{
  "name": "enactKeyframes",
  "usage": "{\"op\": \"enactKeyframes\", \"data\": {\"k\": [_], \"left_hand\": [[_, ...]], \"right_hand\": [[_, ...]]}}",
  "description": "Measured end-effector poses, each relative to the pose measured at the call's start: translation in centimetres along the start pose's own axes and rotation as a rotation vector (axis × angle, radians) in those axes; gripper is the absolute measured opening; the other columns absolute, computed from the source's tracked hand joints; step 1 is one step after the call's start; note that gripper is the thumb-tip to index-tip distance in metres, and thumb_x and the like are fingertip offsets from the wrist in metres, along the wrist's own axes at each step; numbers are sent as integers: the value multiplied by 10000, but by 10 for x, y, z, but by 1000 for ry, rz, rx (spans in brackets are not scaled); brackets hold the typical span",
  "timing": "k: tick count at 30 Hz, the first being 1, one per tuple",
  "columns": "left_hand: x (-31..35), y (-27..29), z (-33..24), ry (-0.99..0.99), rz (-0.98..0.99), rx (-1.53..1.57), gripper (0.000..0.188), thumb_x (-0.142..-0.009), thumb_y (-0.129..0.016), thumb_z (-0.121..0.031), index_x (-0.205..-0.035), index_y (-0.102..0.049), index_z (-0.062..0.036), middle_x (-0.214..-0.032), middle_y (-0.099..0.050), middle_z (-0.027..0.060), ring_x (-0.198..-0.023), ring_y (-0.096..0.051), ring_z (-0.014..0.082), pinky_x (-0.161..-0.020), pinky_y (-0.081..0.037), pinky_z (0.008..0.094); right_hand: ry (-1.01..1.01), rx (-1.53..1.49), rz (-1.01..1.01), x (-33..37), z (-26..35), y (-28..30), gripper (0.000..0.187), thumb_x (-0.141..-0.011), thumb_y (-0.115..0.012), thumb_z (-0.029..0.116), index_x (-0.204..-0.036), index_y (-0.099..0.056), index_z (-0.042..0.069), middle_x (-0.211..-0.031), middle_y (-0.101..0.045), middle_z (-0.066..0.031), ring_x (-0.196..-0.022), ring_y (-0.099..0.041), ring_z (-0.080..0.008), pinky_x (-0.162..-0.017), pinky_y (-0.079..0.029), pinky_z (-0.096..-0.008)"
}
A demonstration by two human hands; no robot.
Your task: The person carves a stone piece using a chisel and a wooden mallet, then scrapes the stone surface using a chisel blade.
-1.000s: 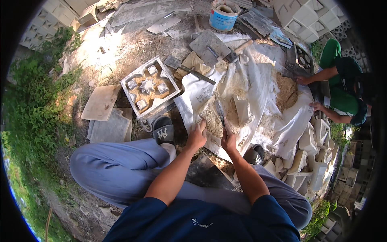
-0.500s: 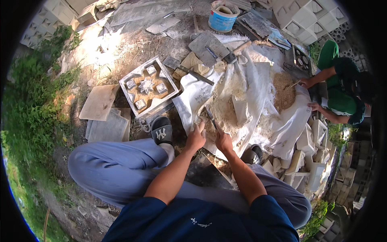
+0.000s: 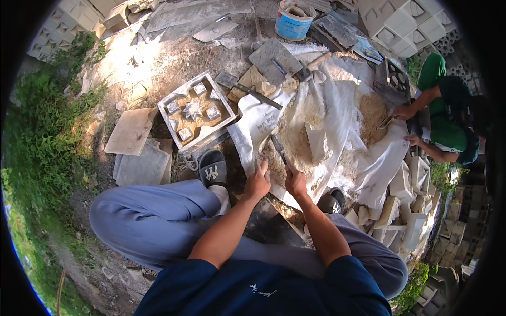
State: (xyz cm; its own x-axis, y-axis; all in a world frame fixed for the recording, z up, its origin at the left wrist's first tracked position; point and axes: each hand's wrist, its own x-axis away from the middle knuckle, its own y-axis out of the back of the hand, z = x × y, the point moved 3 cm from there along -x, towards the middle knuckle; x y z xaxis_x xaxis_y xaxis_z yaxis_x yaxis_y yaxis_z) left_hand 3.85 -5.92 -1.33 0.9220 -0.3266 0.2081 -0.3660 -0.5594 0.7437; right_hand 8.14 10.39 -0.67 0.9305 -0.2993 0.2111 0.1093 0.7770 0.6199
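Observation:
My right hand (image 3: 295,183) is closed around the handle of a small narrow-bladed trowel (image 3: 278,146). Its blade points forward over pale sandy powder (image 3: 293,145) heaped on a white woven sack (image 3: 247,126). Close by on the left, my left hand (image 3: 258,182) is closed at the sack's near edge, seemingly pinching the cloth; the fingertips are partly hidden. A square white mould (image 3: 226,122) with a star-shaped pattern inside lies to the left of the sack. Just right of the powder stands a pale angular block (image 3: 317,142).
At the right, a co-worker's hand (image 3: 405,112) holds a tool beside a brown sand heap (image 3: 373,111). Ahead lie a flat float (image 3: 274,61), a hammer (image 3: 304,73) and a blue bucket (image 3: 293,23). Broken blocks (image 3: 400,181) pile up near right; flat boards (image 3: 132,131) lie left.
The trowel blade has shifted slightly to the right and nearer the sack's front. My left hand stays nearly in place. The co-worker's tool has moved a little lower at the sand heap.

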Motion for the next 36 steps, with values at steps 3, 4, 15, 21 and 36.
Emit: {"op": "enactKeyframes", "data": {"k": [3,4,15,21,36], "left_hand": [[-1,-6,4,67,104,15,527,-947,-548,-178,-1455,-410,-145,-1276,-536,293,-1095,-579,491,-878,-508,563],[0,-8,4,68,103,18,527,-947,-548,-178,-1455,-410,-145,-1276,-536,293,-1095,-579,491,-878,-508,563],[-1,-11,12,-31,-17,-22,520,-950,-537,-162,-1458,-429,-150,-1276,-542,294,-1043,-605,505,-893,-503,556],[2,-1,6,-56,-91,-36,516,-947,-547,-167,-1448,-424,-157,-1180,-584,271,-993,-621,496,-855,-509,565],[-7,-3,11,102,217,19,550,-958,-543,-233,-1489,-404,-187,-1408,-454,299,-1166,-540,525,-972,-483,550]], "right_hand": [[159,-72,-234,3,8,1,462,-1014,-470,129,-1467,-492,216,-859,-630,-338,-788,-642,-502,-675,-507,-514],[289,-94,-347,-1,9,2,472,-1007,-482,124,-1467,-493,227,-840,-632,-335,-790,-644,-502,-658,-508,-510],[149,-50,-235,-6,2,5,485,-980,-533,90,-1450,-516,210,-774,-621,-316,-705,-637,-483,-619,-507,-496],[128,69,-152,-8,-8,-5,495,-988,-523,110,-1465,-494,241,-778,-615,-324,-726,-648,-481,-633,-495,-521],[19,-107,-210,-3,9,12,445,-986,-511,133,-1424,-542,205,-855,-654,-314,-821,-639,-512,-733,-522,-527]]}}
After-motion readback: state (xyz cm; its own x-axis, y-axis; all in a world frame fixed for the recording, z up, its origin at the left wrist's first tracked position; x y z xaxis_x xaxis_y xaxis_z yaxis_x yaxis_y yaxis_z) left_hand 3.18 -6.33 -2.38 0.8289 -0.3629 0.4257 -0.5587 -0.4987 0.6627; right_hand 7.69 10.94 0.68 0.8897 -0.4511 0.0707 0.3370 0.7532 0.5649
